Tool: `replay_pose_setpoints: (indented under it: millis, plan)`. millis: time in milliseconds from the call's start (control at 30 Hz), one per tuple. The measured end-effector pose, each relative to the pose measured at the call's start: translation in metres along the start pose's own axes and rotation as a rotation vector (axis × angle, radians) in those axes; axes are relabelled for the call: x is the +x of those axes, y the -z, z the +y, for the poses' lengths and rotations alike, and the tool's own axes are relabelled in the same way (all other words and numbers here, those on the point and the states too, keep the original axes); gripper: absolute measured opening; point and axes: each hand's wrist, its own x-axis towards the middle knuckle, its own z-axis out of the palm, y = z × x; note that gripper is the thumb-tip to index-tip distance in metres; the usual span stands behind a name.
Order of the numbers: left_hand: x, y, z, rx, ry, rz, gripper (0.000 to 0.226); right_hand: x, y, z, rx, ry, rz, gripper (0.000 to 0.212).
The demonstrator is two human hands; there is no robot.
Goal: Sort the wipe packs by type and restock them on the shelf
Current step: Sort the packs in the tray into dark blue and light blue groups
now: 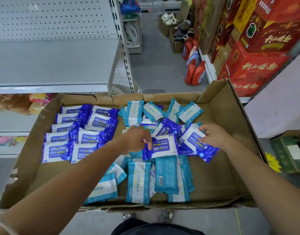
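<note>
Far left: grey metal shelf (51, 65) with a pegboard back, and lower boards beneath it holding blurred coloured goods. In front sits a wide, shallow cardboard box (218, 167); what carries it is hidden. Box, left part: sorted alcohol packs (81, 133), dark blue and white, laid face-up in two overlapping columns, all turned the same way. Box, middle: left hand (137, 139) reaches in, fingers curled down over the left edge of the centre alcohol pack (164, 146), which lies upside down to the viewer on top of the mixed heap. Light-blue packs (166, 177) lie loose on both sides of the heap, some at the far wall, more along the near wall, some face-down. Just right of centre: right hand (213, 136) pinches the upper corner of the right alcohol pack (195, 141) between thumb and fingers, and the pack's lower end rests on the pile. Box, right part: bare cardboard. Judgement: sorting is perhaps half done. The dark blue type is mostly gathered, with a few left in the heap, and the light-blue type is not yet grouped. Restocking appears not begun, since every pack in sight lies in the box. Room: a shop aisle with a grey floor (162, 65), orange detergent bottles (195, 72) standing on it, stacked red cartons (257, 56) on the right, and a green box (288, 150) at the far right.
</note>
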Motion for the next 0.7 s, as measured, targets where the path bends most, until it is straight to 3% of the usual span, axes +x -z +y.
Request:
replay_pose_setpoints:
  millis: [100, 133, 233, 333, 433, 567, 600, 700]
  plan:
    - [0.008, 0.005, 0.017, -0.063, 0.093, 0.173, 0.03, 0.001, 0.004, -0.003, -0.011, 0.013, 0.004, 0.049]
    - [0.012, 0.004, 0.024, -0.058, 0.09, 0.178, 0.033, -0.001, 0.006, -0.005, -0.019, 0.022, 0.008, 0.047]
    - [0.028, -0.008, 0.038, 0.192, 0.03, 0.019, 0.059, 0.0, 0.013, -0.009, -0.018, 0.072, -0.01, 0.031]
    - [0.032, -0.01, 0.039, 0.232, 0.063, -0.035, 0.055, 0.0, 0.02, -0.019, -0.023, 0.087, -0.015, 0.033]
    - [0.026, -0.004, 0.037, -0.021, 0.153, -0.077, 0.046, 0.001, 0.022, -0.036, -0.025, 0.107, -0.024, 0.035]
    - [0.009, -0.002, 0.023, -0.545, 0.393, -0.043, 0.047, 0.007, 0.01, -0.052, -0.025, 0.119, -0.064, 0.036]
    - [0.002, -0.001, 0.022, -0.563, 0.41, -0.049, 0.049, 0.007, 0.006, -0.054, -0.026, 0.119, -0.071, 0.037]
    - [-0.012, 0.001, 0.021, 0.067, 0.391, -0.068, 0.063, 0.007, -0.007, -0.056, -0.042, 0.108, -0.103, 0.036]
